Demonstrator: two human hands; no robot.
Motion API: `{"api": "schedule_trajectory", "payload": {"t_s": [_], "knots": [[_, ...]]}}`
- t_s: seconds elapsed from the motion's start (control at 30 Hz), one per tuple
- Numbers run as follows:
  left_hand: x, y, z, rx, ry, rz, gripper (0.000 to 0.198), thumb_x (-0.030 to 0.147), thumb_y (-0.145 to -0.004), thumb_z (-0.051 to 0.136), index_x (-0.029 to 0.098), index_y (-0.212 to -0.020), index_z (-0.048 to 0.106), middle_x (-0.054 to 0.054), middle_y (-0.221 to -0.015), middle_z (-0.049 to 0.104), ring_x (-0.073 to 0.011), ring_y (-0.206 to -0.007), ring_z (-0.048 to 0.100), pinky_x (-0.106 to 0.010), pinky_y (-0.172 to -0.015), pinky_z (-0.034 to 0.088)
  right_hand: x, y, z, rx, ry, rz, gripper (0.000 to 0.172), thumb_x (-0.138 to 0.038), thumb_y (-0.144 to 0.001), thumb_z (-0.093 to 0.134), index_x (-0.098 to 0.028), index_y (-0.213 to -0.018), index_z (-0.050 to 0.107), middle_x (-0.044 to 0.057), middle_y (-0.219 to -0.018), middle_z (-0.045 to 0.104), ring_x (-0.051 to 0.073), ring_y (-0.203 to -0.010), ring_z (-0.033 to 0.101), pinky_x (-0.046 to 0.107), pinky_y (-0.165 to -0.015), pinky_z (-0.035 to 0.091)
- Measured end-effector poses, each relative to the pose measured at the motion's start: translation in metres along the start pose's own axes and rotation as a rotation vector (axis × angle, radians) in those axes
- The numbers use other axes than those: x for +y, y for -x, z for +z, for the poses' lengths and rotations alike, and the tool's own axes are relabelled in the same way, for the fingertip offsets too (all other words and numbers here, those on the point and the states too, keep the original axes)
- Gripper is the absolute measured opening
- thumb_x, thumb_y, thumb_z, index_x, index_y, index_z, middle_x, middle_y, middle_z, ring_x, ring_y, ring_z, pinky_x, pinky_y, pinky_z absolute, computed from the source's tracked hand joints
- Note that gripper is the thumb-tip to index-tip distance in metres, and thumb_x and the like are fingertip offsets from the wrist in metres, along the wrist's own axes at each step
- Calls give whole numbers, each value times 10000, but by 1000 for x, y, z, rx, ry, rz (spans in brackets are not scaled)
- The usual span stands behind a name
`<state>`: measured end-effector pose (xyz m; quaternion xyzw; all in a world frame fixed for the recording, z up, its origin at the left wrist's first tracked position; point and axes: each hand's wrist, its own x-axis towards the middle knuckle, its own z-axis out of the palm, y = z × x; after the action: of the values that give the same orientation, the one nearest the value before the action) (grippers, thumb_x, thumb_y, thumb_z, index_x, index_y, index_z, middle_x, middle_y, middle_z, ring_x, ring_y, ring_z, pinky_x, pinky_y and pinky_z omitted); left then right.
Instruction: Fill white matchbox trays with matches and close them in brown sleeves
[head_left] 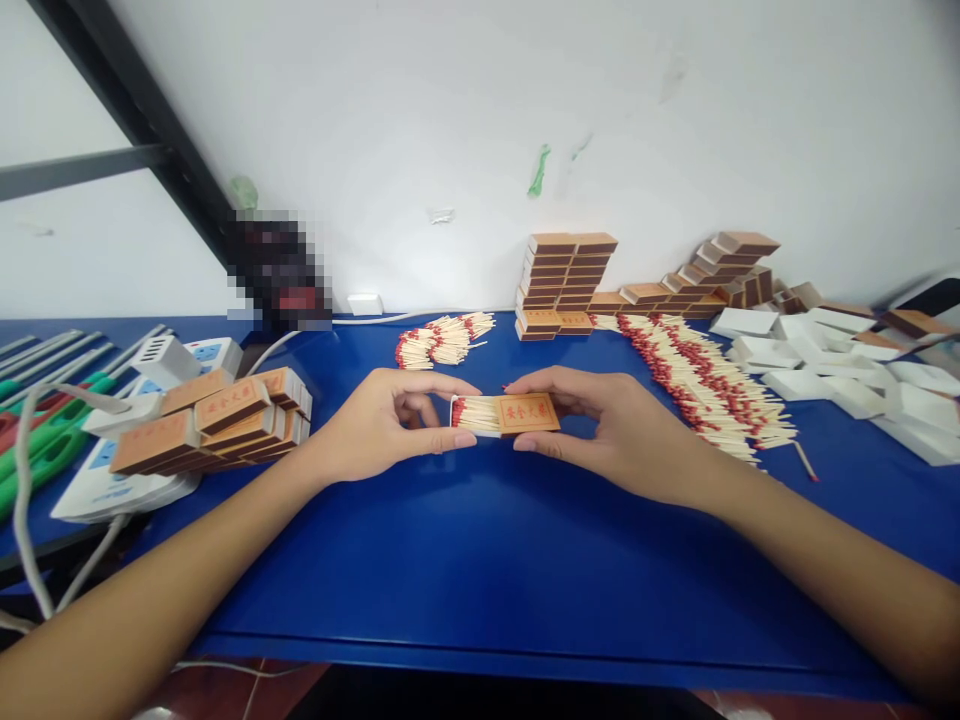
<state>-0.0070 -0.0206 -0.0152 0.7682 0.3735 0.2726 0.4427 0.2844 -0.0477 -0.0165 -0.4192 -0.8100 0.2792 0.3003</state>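
Note:
Above the blue table, both hands hold one matchbox between them. My left hand pinches the white inner tray, which is full of red-tipped matches, thumb in front and fingers behind. The orange sleeve with red lettering is gripped at its right end by my right hand. Sleeve and tray are partly joined, and the tray's left part sticks out with its matches showing. Behind the hands lies a small pile of loose matches. A long spread of matches lies beyond my right hand.
Stacked matchboxes stand against the wall, with more boxes to their right. White empty trays are heaped at the far right. On the left, several matchboxes lie on a power strip with cables, near green-handled tools.

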Motion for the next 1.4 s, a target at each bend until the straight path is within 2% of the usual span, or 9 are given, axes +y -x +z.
{"api": "schedule_trajectory", "payload": {"t_s": [0.17, 0.3, 0.57, 0.8, 0.93, 1.03, 1.13, 1.3, 1.4], "knots": [[0, -1, 4, 18, 72, -13, 543, 381, -825, 956, 159, -1294, 794, -17, -696, 777, -162, -595, 740, -239, -573, 583, -5, 1, 5, 39, -69, 2, 394, -552, -932, 811, -275, -1210, 772, 59, -1173, 837, 267, -1016, 803, 414, -910, 680], [0, -2, 10, 30, 98, 6, 587, 378, -752, 1005, 159, -1255, 795, -30, -780, 807, -162, -628, 746, -237, -574, 589, -10, 1, 10, 3, -101, 22, 381, -526, -947, 802, -277, -1231, 756, 60, -1187, 828, 258, -1018, 791, 393, -891, 669], [1, -3, 20, 19, 96, 7, 882, 391, -544, 1100, 194, -1323, 738, -46, -1034, 815, -126, -640, 697, -234, -571, 561, -23, 6, 21, -107, -270, 64, 367, -495, -1059, 659, -268, -1348, 669, 65, -1175, 776, 215, -963, 729, 354, -856, 619], [2, -3, 31, -72, 48, 127, 1088, 454, -470, 1113, 255, -1439, 659, -40, -1065, 801, -245, -925, 756, -342, -820, 610, -37, 15, 33, -265, -390, 38, 393, -556, -1149, 455, -280, -1377, 618, 55, -1164, 750, 203, -1006, 712, 364, -935, 605], [1, -3, 32, -100, 41, 140, 1137, 487, -455, 1111, 267, -1466, 639, -45, -1077, 791, -247, -920, 748, -348, -813, 603, -39, 15, 33, -274, -355, 12, 357, -524, -1155, 449, -284, -1344, 636, 71, -1272, 749, 224, -1133, 704, 390, -1004, 591], [0, -2, 32, -100, 34, 129, 1086, 470, -509, 1099, 267, -1471, 635, -37, -1082, 780, -217, -880, 738, -317, -762, 592, -37, 13, 28, -330, -308, 6, 370, -538, -1126, 529, -269, -1357, 635, 75, -1306, 758, 227, -1127, 713, 383, -991, 593], [-2, -2, 30, -68, 11, 97, 1003, 449, -589, 1071, 256, -1469, 631, -15, -1054, 763, -139, -714, 684, -266, -639, 555, -31, 9, 19, -336, -200, -9, 397, -532, -1056, 669, -268, -1353, 670, 60, -1239, 783, 224, -1039, 734, 358, -917, 599], [-2, -2, 26, -15, -33, 68, 768, 469, -754, 981, 210, -1400, 656, -22, -1045, 762, -99, -622, 657, -242, -567, 533, -7, -1, -2, -211, 40, 18, 486, -574, -955, 776, -295, -1346, 701, 59, -1201, 803, 250, -946, 747, 354, -777, 583], [-6, -3, 21, 52, -192, 125, 568, 477, -854, 900, 203, -1313, 709, -21, -1037, 768, -84, -613, 622, -239, -581, 525, 26, -12, -24, -26, 151, 71, 480, -622, -952, 745, -259, -1264, 711, 75, -1083, 796, 253, -844, 712, 374, -716, 562]]}}
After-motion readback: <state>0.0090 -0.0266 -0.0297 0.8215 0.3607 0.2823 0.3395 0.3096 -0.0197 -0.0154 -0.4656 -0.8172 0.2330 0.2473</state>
